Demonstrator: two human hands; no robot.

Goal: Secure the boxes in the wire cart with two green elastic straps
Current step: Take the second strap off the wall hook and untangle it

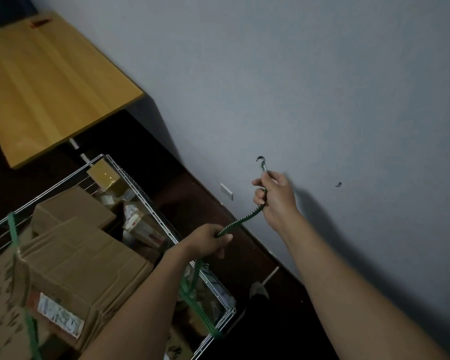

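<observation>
At the far left of the frame, one green strap point(12, 229) runs down across the cardboard boxes point(83, 255) stacked in the wire cart point(130, 175), which fills the lower left. A yellow bench point(50, 81) lies above it in the upper left, over a dark floor point(192, 203). Right of the boxes, at lower centre, the left hand point(208, 241) has its grip clamped on the second green strap point(242, 218). From this fist the strap drops to the cart's lower right corner. It also rises up and to the right into the right hand point(276, 198), at centre right. That grip is curled tight round the strap near its end. The metal hook point(262, 162) sticks up just above the fingers, in front of the grey wall point(322, 74) that fills the right of the frame.
</observation>
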